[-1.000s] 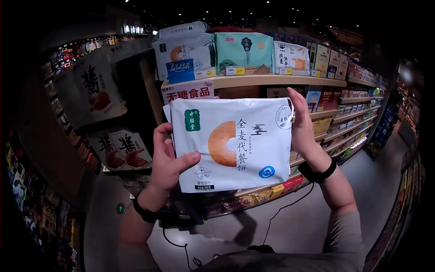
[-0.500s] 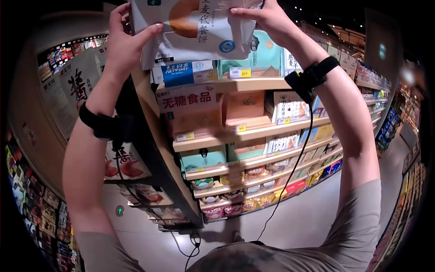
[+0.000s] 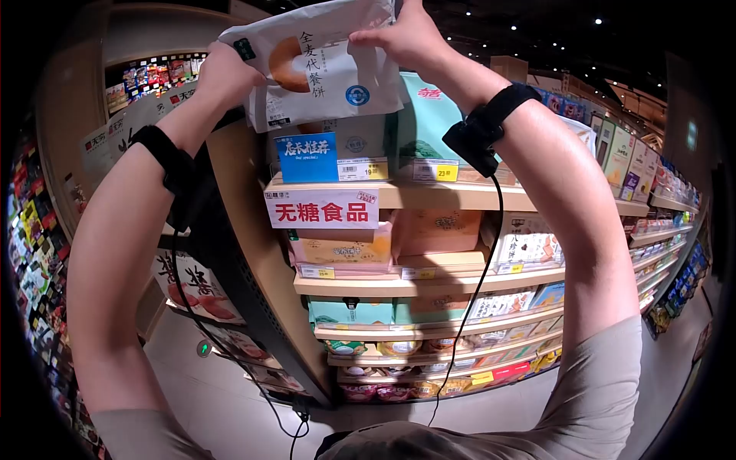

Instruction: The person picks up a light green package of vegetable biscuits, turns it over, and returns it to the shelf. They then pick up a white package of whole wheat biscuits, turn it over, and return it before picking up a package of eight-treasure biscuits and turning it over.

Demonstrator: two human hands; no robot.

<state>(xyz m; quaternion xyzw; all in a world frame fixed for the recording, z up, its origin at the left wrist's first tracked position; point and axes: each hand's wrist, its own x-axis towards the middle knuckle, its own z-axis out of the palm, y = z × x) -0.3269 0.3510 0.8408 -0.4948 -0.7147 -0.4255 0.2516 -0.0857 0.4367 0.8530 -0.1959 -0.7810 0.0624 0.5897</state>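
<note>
A white bag of biscuits [image 3: 337,65], printed with a ring-shaped biscuit and Chinese characters, is held up before the top shelf. My left hand [image 3: 231,75] is closed on its left side, near the upper corner. At the upper right side, my right hand [image 3: 406,37] grips it with the thumb across the front; its other fingers are mostly hidden behind the bag. Just below the bag, a blue sign [image 3: 308,158] stands on the shelf. A mint-green package [image 3: 429,126] is to the right, partly behind my right forearm.
Packed wooden shelves [image 3: 383,287] run downward and away to the right. A white sign with red lettering [image 3: 322,209] hangs below the top shelf. At left, a dark display side panel [image 3: 241,264] stands beside packages. Black cables [image 3: 485,276] trail from both wrist straps.
The biscuit bag and both hands appear lower and farther left. The view has shifted, showing the blue sign and price tags below the bag more fully. Both hands keep hold of the bag.
</note>
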